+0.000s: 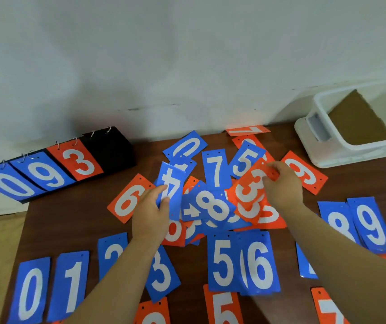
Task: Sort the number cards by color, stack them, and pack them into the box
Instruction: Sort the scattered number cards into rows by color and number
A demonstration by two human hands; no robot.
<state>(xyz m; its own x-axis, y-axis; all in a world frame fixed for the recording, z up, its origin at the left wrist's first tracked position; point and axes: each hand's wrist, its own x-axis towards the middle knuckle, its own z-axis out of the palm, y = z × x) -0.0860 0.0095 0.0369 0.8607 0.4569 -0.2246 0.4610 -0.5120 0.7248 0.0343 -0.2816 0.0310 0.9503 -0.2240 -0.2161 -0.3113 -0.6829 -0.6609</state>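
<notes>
Midway, cards (210, 206) crowd; box (372, 147) stands apart

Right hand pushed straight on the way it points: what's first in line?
Probably the blue 5 card, just beyond the orange 3 card that the right hand pinches, though depth is unclear.

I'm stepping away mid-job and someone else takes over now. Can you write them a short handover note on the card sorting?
Left hand pinches a blue 4 card, tilted up off the heap.
Right hand grips an orange 3 card over the same heap.
The heap in the middle mixes blue and orange. A blue row lies along the near edge, with a blue 9 card to the right.
The box stands far right, with no cards visible inside.
Done: some blue cards laid out.
Left: separate the colours, stack, pack.
</notes>
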